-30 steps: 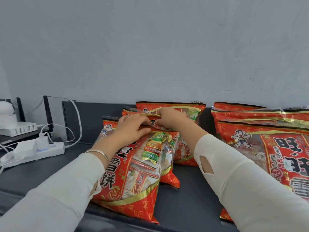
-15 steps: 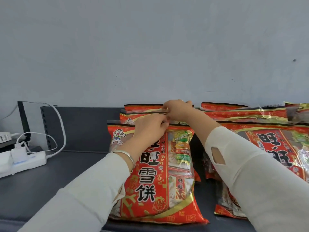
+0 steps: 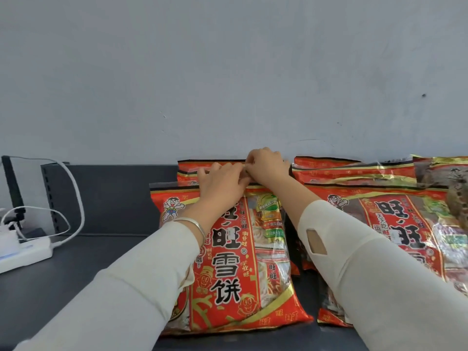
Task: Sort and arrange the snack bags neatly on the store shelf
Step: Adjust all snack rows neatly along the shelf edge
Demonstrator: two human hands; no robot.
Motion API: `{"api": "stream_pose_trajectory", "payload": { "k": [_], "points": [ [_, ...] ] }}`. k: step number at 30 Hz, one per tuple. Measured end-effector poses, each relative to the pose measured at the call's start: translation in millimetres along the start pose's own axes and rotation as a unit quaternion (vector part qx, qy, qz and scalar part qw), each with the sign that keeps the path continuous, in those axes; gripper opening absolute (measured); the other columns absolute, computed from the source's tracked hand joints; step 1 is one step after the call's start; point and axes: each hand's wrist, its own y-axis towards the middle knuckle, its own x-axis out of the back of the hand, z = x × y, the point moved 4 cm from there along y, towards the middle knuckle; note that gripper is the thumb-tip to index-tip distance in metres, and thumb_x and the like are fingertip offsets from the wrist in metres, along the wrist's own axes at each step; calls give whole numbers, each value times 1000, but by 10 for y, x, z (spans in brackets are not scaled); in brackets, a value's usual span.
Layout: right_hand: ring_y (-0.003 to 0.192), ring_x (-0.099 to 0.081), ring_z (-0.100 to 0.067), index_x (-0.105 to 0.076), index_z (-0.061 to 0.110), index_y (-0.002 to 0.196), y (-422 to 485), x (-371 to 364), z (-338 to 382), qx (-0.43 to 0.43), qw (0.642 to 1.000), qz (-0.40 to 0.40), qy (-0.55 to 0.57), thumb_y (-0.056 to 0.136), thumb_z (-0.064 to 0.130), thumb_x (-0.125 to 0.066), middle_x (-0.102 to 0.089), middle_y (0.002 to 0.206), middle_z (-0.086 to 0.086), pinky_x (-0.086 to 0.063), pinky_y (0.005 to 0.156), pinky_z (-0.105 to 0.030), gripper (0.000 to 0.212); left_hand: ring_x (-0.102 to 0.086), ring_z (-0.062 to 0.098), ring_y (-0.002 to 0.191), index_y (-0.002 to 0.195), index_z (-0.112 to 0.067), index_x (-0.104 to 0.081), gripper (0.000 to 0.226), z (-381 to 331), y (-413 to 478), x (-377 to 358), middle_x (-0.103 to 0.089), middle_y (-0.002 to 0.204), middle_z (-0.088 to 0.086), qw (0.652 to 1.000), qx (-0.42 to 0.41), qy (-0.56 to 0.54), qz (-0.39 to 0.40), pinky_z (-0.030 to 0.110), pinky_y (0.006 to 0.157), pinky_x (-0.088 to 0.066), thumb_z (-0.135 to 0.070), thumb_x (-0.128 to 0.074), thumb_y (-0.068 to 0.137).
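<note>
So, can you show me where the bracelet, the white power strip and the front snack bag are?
bracelet (image 3: 193, 222), head view, the silver band on the left wrist.
power strip (image 3: 26, 252), head view, its white top face.
front snack bag (image 3: 225, 266), head view, the black lettering on its red front.

White power strip (image 3: 25, 252) with looped cables (image 3: 81, 209), far left; grey wall (image 3: 228, 72)
</note>
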Motion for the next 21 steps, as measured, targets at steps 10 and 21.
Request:
{"api": "stream_pose_trajectory", "payload": {
  "k": [10,21],
  "points": [
    [122,-47,-32,-66,16,117,-629,-6,135,92,978,-188,-12,95,25,-48,-57,126,-10,-35,104,-46,30,-47,19,121,118,-26,-56,27,278,-303,106,-57,123,-5,992,-32,-31,-117,40,106,-27,-35,-47,95],
    [136,-37,-36,-56,23,130,-1419,-123,-6,75,983,-156,-53,95,35,-50,-44,145,-12,-37,105,-52,38,-36,22,129,125,-29,-52,39,442,-937,166,-46,134,-1,995,-15,-13,-100,48,107,-24,-45,-51,90]
  ]
}}
